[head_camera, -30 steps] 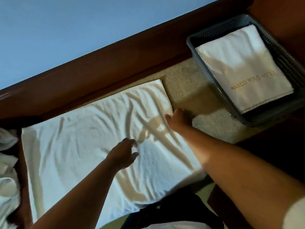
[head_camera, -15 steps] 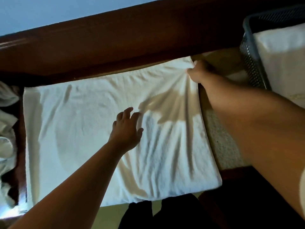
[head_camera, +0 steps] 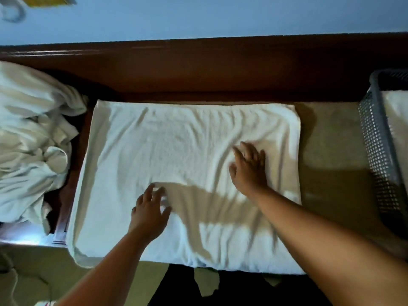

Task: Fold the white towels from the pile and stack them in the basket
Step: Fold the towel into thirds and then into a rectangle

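Landmark for this report is the white towel (head_camera: 187,173), spread flat across the worktop (head_camera: 329,146) and still creased.

Nearest you, both forearms reach in from the bottom edge. The towel's near hem hangs slightly over the worktop's front edge, with its near-left corner curling down.

On the towel, your left hand (head_camera: 150,212) lies palm down on the near-centre area, fingers spread, gripping nothing. Your right hand (head_camera: 249,167) lies palm down on the towel's right part, a little farther from you than the left, fingers fanned out, also gripping nothing. Both hands rest on the cloth surface; their shadows fall across the towel's near-right half.

To the towel's left, the pile of unfolded towels (head_camera: 31,140) sits crumpled, just beside the towel's left edge with a strip of dark wood between them.

To the towel's right, bare beige worktop separates it from the grey mesh basket (head_camera: 375,151), which is cut off by the frame edge. A folded white towel (head_camera: 397,120) shows inside the basket.

Beyond the towel's far edge runs a dark wooden rail (head_camera: 198,67), and behind that a pale blue wall (head_camera: 220,18).
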Demonstrator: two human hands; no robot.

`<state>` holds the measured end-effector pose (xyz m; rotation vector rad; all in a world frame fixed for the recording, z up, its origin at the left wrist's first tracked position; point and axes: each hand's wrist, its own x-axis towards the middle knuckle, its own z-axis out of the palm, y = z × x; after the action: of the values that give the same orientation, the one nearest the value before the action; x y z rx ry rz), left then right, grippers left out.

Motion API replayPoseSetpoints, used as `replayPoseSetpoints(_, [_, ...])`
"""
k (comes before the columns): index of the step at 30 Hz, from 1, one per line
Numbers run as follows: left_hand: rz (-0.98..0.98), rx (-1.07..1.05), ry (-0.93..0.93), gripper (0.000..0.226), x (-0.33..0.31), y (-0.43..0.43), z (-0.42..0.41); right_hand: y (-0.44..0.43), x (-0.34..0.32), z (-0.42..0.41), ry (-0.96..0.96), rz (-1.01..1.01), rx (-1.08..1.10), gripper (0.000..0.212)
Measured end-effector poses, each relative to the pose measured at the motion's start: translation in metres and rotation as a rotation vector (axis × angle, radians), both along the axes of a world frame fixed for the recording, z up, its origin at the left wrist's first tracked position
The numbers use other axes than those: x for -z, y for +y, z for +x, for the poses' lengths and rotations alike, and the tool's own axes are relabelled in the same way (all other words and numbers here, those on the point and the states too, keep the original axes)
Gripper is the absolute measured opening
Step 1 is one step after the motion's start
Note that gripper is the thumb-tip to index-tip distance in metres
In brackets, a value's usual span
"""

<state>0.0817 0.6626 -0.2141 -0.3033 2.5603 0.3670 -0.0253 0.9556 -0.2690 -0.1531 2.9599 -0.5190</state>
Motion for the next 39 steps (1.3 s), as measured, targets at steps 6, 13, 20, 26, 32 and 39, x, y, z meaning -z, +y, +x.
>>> replayPoseSetpoints(6, [-0.086, -0.225, 0.033, 0.063, 0.009, -0.098, 0.044, -0.101, -0.008, 0.04, -0.145, 0.022, -0.335, 0.065])
replayPoseSetpoints(13, [-0.152, -0.393, 0.075, 0.065, 0.016, -0.18, 0.097, -0.219, -0.024, 0.032, -0.229, 0.088, -0.653, 0.069])
replayPoseSetpoints(20, [-0.082, -0.454, 0.156, 0.054, 0.027, -0.24, 0.12, -0.354, -0.025, 0.026, -0.184, 0.181, -0.921, 0.066])
replayPoseSetpoints(26, [-0.01, -0.45, 0.328, 0.043, 0.039, -0.251, 0.125, -0.43, -0.024, 0.019, -0.212, 0.281, -1.078, 0.067])
replayPoseSetpoints(32, [0.042, -0.597, 0.351, 0.045, 0.043, -0.248, 0.124, -0.457, -0.027, 0.004, -0.251, 0.345, -1.154, 0.068])
replayPoseSetpoints(39, [0.204, -0.68, 0.467, 0.021, 0.05, -0.257, 0.132, -0.468, -0.033, -0.024, -0.094, 0.259, -1.224, 0.07])
